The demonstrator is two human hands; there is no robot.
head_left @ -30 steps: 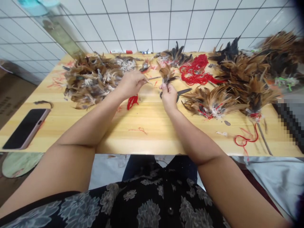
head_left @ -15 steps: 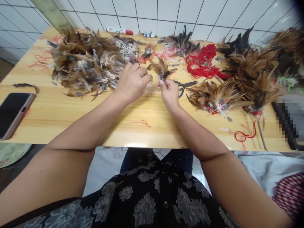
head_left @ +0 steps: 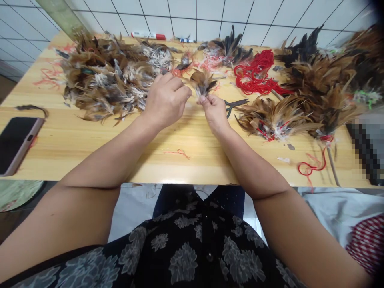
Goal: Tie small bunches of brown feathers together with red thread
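Between thumb and fingers, my right hand [head_left: 214, 110] pinches a small bunch of brown and dark feathers [head_left: 203, 81] by its pale quill end, tips pointing away from me. My left hand [head_left: 168, 100] is closed just left of the bunch, its fingertips drawn together; whatever they hold, if anything, is too small to make out. Beyond and beside that hand spreads a large heap of loose brown feathers [head_left: 105, 80]. Dark-handled scissors [head_left: 237, 104] lie right of my right hand, partly hidden by it. A feather bundle tied with red string [head_left: 274, 118] rests beside them.
Tangled red cord [head_left: 253, 72] lies at the back right, near more brown and black feathers [head_left: 321, 84] and a stick [head_left: 333, 166]. A phone [head_left: 19, 146] sits at the left edge. Markers [head_left: 148, 36] lie by the tiled wall. A red thread scrap [head_left: 177, 153] lies in front.
The small feather bunch in my right hand has turned slightly, and its tips lean less to the left. My left hand stays closed in nearly the same place. The view has shifted slightly.
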